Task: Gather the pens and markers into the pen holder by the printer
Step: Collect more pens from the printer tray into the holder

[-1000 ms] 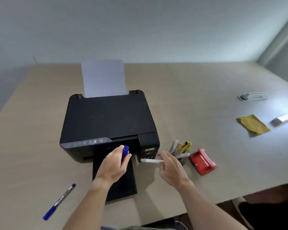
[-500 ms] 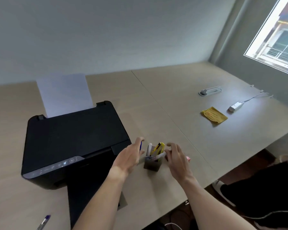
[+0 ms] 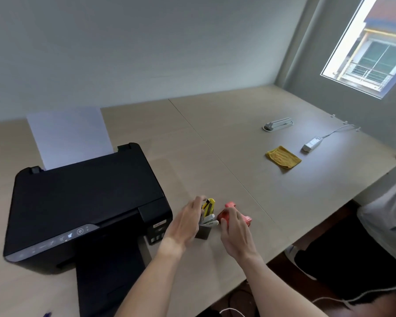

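The dark pen holder (image 3: pixel 203 233) stands on the table just right of the black printer (image 3: pixel 78 202). Two white markers (image 3: pixel 210 221) and a yellow cutter (image 3: pixel 209 205) stick out of it. My left hand (image 3: pixel 185 223) is pressed against the holder's left side, with blurred fingers reaching over its top. The blue marker is not visible, so it may be hidden behind the palm. My right hand (image 3: pixel 234 232) hovers just right of the holder with loosely curled fingers and nothing in it. The tip of a blue pen (image 3: pixel 47 314) shows at the bottom left edge.
A red object (image 3: pixel 246 219) lies behind my right hand. White paper (image 3: pixel 69 136) stands in the printer's feeder, and the output tray (image 3: pixel 108 282) juts toward me. A yellow cloth (image 3: pixel 283 157), a white adapter (image 3: pixel 311 144) and a grey device (image 3: pixel 278 123) lie far right. A person sits at the right edge.
My view swung right. The white marker left my right hand and now rests in the holder. My left hand carried the blue marker to the holder's side, where it is no longer visible.
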{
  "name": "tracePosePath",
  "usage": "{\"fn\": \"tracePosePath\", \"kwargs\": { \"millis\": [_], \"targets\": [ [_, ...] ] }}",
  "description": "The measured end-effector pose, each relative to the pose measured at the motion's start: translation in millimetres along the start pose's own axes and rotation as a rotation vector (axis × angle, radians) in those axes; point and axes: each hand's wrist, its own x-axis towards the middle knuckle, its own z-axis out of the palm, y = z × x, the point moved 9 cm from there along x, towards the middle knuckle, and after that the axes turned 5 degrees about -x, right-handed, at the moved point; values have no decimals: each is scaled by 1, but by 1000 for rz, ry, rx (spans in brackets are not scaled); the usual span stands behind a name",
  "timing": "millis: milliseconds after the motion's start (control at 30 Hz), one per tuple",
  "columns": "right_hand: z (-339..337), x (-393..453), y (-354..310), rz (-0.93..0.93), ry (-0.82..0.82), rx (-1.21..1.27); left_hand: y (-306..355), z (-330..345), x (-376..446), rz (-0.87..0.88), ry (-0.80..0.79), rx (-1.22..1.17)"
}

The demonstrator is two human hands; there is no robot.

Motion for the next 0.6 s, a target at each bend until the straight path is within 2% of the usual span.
{"fn": "tracePosePath", "kwargs": {
  "millis": [233, 433, 600],
  "targets": [
    [12, -17, 35, 145, -134, -254, -5, 13, 8, -40, -20, 63],
    [37, -22, 23, 13, -223, -293, -20, 2, -5, -51, 33, 1],
    [75, -16, -19, -117, -328, -308, -73, -12, -47, -227, 33, 89]
  ]
}}
